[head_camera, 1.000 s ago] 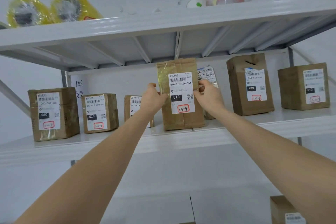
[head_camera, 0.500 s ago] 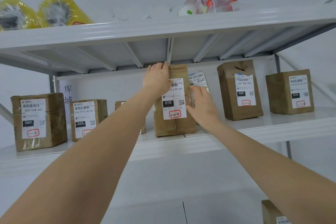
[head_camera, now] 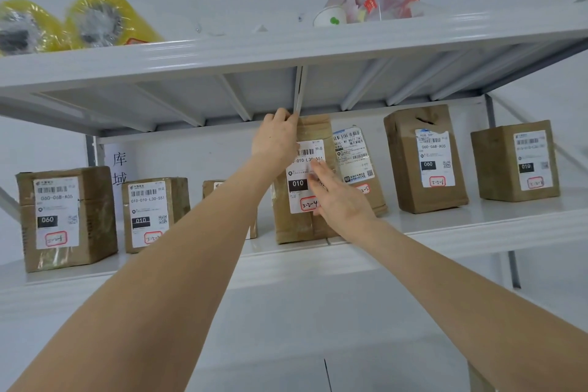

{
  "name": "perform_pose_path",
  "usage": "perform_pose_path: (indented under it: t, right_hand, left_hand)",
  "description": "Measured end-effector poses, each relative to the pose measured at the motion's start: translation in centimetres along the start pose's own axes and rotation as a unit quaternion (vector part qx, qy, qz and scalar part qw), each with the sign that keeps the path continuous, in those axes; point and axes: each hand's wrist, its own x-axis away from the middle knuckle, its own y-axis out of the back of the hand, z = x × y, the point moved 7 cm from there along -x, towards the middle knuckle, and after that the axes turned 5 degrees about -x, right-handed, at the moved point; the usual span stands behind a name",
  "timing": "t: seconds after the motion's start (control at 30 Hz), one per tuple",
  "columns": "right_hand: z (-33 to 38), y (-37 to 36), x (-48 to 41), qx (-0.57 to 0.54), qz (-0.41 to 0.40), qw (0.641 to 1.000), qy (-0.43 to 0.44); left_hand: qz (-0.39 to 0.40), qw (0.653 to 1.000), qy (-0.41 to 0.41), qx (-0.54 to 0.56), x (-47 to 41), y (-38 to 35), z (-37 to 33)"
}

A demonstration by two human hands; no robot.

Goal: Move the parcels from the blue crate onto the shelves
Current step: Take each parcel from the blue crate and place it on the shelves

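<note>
1. Parcel (head_camera: 297, 227) stands upright on the middle shelf (head_camera: 477, 223), close to its front edge and just beside a tilted parcel (head_camera: 353, 156) on its right.
2. My left hand (head_camera: 275, 140) grips its top corner, fingers curled over. My right hand (head_camera: 337, 197) lies flat on the label, fingers straight.
3. Risk: it's tall and narrow. If I let go while it's off balance, it tips forward off the shelf.
4. Risk: pushing harder knocks the tilted parcel over.
5. Risk: there's little headroom under the upper shelf (head_camera: 286, 41), so my knuckles may catch a rib.
</note>
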Motion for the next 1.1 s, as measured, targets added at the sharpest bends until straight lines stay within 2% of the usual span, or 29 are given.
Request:
perform_pose_path:
  t: [0.33,1.1]
  right_hand:
    - [-0.1,-0.8,-0.9,0.05,0.025,0.998,-0.005]
    - [-1.8,-3.0,-3.5,0.071,0.052,0.996,-0.009]
  left_hand:
    - [0.021,1.0,-0.001,0.024,-1.0,-1.7,0.7]
    - [0.02,0.999,0.003,0.046,-3.1,-5.6,1.5]
